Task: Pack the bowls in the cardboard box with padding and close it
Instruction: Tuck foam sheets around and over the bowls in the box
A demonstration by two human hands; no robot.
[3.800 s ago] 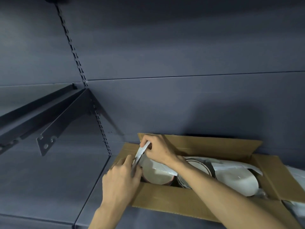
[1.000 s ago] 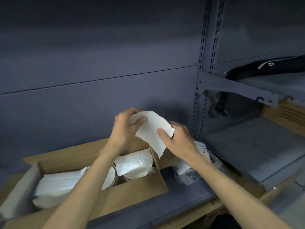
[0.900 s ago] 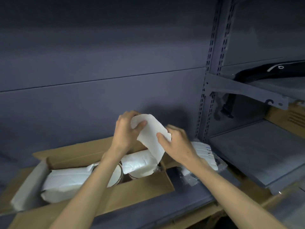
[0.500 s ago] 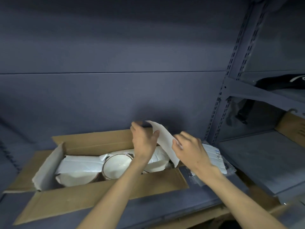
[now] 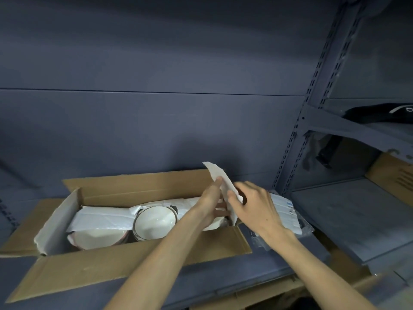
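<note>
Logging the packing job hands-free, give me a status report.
Left hand and right hand both gripping white padding sheet over cardboard box right end. Middle bowl uncovered. Flaps open. Nothing blocking.

a stockroom or shop backroom: dark metal shelving [image 5: 348, 211] on slotted uprights [image 5: 312, 104], cardboard boxes [image 5: 393, 175] stored around.
</note>
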